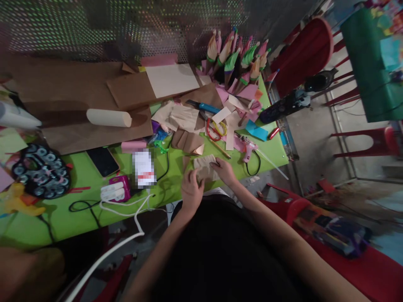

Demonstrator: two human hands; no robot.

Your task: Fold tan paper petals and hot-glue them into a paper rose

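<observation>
A small cream piece of paper with pleat-like folds (pixel 205 162) is held at the near edge of the green table. My left hand (pixel 192 188) is closed on its left side, fingers bent. On its right side, my right hand (pixel 224 170) pinches the edge between thumb and fingers. Just beyond lie brown paper pieces (pixel 188 141) and more crumpled cream paper (pixel 184 116). Scissors with red and yellow handles (pixel 214 129), a pencil (pixel 222 150) and a blue cutter knife (pixel 208 108) rest among paper scraps. A pink glue gun (pixel 248 150) lies to the right.
Cone-shaped paper pieces with green and cream tips (pixel 231 63) stand at the back. To the left are a lit phone (pixel 144 167), a dark phone (pixel 103 161), a pink power strip (pixel 121 189) with white cables, and a cream roll (pixel 108 118). Red chairs (pixel 302 58) stand right.
</observation>
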